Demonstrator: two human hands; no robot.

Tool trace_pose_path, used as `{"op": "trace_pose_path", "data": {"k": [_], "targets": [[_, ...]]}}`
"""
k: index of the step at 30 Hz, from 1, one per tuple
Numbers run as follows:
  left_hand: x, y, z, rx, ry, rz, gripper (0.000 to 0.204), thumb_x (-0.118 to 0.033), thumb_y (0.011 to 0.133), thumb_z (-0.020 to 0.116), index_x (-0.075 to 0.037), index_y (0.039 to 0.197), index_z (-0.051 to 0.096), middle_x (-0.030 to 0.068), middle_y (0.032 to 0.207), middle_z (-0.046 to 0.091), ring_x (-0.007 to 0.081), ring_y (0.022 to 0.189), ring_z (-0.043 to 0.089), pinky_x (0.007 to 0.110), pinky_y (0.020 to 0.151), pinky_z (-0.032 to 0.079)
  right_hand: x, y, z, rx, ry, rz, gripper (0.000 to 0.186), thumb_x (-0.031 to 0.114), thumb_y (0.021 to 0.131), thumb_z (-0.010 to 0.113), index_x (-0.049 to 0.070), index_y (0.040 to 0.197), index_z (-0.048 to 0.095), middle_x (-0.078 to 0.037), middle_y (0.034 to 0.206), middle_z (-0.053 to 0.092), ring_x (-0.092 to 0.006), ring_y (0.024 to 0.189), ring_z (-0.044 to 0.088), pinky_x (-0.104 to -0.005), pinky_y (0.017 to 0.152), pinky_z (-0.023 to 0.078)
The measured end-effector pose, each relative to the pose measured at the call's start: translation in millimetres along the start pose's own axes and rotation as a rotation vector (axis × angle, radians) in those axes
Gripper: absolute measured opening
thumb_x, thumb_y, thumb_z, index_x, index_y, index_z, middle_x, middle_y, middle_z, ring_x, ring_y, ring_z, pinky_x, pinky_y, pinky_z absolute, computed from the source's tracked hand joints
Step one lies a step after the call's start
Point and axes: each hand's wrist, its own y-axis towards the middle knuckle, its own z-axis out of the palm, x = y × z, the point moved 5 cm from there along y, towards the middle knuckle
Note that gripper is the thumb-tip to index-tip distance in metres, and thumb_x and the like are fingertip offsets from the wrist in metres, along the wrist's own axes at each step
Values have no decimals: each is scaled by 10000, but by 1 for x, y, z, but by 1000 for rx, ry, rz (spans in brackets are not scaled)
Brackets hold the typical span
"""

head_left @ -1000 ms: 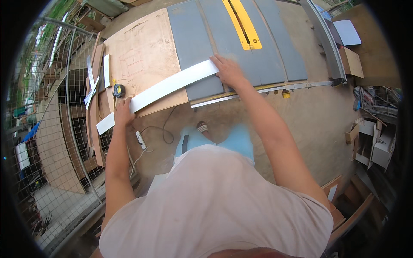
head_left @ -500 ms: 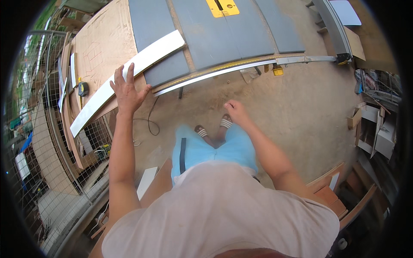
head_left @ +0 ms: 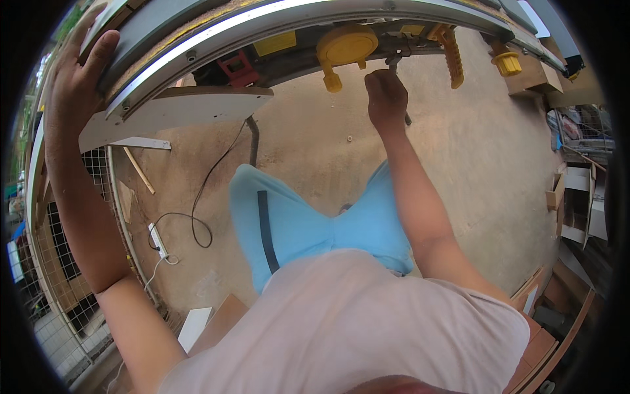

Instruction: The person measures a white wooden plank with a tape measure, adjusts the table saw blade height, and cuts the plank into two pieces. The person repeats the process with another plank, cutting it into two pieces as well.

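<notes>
Table saw (head_left: 154,23), grey-topped, standing ahead of the person, its silver front rail (head_left: 161,77) running across the top of the view. White strip (head_left: 110,20), lying at the table's left side, under or just beside the left hand (head_left: 79,82); that hand is spreading wide, thumb well apart from the fingers, and whether it is pressing on the strip cannot be told. Right hand (head_left: 387,98), curling narrow below the rail, just beside a dark fitting (head_left: 394,60); whether the fingers are enclosing anything cannot be told. Yellow handwheel (head_left: 348,44), hanging to the left of that fist; yellow lever handle (head_left: 449,56) and ribbed yellow knob (head_left: 506,62), hanging to its right. Handling note, as a judgement: the step appears to be calling for careful work beneath the rail, with the left palm bearing lightly so that the strip is not sliding, and the right knuckles staying clear of the handwheel's crank. Markings: a yellow label (head_left: 275,43) is showing under the rail, its print too small to be read; no brand is showing legibly.
</notes>
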Motion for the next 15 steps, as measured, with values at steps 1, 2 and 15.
{"op": "trace_pose_path", "data": {"k": [1,2,15], "targets": [[7,-1,2,4,-96,-101,599,-517,1005,585,-216,1522,548,201,1499,571,372,1345,588,458,1117,481,-1,-1,2,-27,-24,-42,161,144,944,674,-16,967,679,-106,815,693,-161,760,637,-326,733,512],[14,-2,7,17,-197,-195,532,-364,1027,606,-257,1540,516,186,1512,563,363,1355,582,447,1110,503,1,-4,2,-57,-47,-94,156,139,943,673,-16,967,679,-103,808,691,-151,761,634,-319,729,510],[-2,0,8,115,-176,-165,749,-720,974,500,-218,1528,548,226,1442,617,354,1301,627,460,1138,433,50,-50,19,-19,-125,-55,104,93,922,683,-4,960,692,-133,871,705,-240,796,679,-343,762,534]]}}
